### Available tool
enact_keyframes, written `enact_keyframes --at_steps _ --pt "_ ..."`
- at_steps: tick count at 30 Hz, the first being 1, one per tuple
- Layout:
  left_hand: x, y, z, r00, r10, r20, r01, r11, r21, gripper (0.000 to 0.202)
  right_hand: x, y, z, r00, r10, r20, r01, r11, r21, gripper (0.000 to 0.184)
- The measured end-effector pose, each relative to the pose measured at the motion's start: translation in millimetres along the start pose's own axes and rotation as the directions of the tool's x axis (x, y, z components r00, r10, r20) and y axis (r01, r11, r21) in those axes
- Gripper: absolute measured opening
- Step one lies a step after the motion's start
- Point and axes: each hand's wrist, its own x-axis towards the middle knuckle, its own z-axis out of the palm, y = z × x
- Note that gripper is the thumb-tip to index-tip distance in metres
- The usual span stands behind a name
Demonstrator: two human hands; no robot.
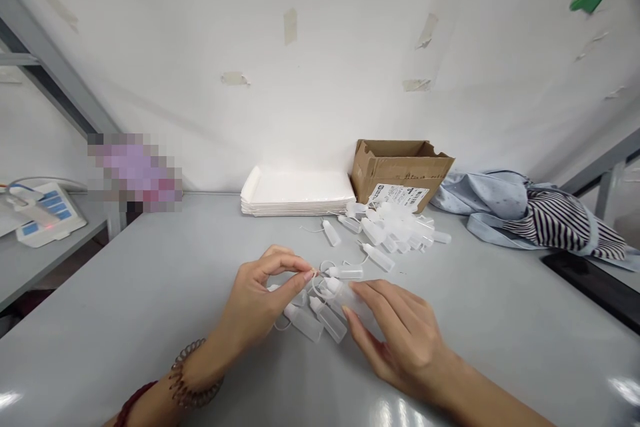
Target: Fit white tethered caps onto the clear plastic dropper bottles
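Observation:
My left hand (260,300) is closed in a pinch, thumb and forefinger meeting on something tiny at their tips that I cannot name, right beside the nozzle of a small translucent bottle (336,289). My right hand (400,333) wraps its fingers round that bottle's body. Two more small clear bottles (315,321) lie on the grey table (150,293) between the hands. A pile of the same bottles (395,227) lies farther back, with a few loose ones nearby.
An open cardboard box (400,170) and a stack of white trays (295,193) stand against the white wall. Blue and striped cloth (530,210) lies at the right, a dark flat object (595,283) near the right edge. A device with blue buttons (45,213) sits left.

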Motion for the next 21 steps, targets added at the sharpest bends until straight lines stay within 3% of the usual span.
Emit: enact_keyframes --at_steps 10,21 --pt "0.7 0.2 -0.2 1.0 0.02 0.001 -0.02 0.999 0.037 0.008 1.4 0.1 -1.0 1.0 -0.001 0.013 0.0 0.999 0.038 0.017" --pt "-1.8 0.9 -2.6 0.985 0.172 0.012 -0.172 0.983 0.067 0.01 1.2 2.9 -2.0 1.0 -0.001 0.019 0.0 0.999 0.045 0.019"
